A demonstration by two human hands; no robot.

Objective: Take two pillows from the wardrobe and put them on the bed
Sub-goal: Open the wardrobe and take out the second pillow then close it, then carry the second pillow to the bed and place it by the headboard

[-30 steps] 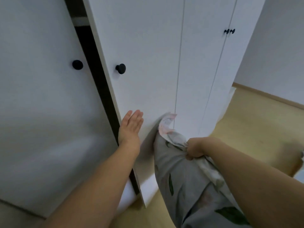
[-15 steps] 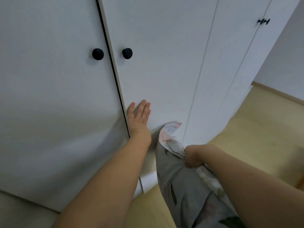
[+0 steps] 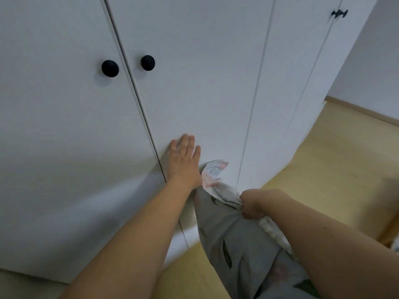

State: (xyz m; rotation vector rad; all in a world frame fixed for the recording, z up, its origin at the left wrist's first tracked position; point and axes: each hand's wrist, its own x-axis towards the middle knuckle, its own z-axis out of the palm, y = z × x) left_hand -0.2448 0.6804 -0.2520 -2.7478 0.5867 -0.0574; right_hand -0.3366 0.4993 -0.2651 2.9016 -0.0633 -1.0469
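Observation:
A grey pillow (image 3: 233, 238) printed with dark leaves and pink flowers hangs at the lower middle. My right hand (image 3: 251, 205) is shut on its upper edge. My left hand (image 3: 183, 162) lies flat, fingers spread, against the right-hand door of the white wardrobe (image 3: 194, 83), just right of the seam between the two doors. Both doors look closed, with two round black knobs (image 3: 129, 65) side by side above my hand. The pillow's lower part runs out of the frame. No bed or second pillow is in view.
More white wardrobe doors continue to the right, with a small pair of black knobs (image 3: 339, 13) at the top. Light wooden floor (image 3: 323, 169) spreads at the right, bounded by a white wall with a wooden skirting board (image 3: 362, 110).
The wardrobe door has swung from ajar, with a dark gap, to closed under my left hand. My right hand has kept hold of the pillow.

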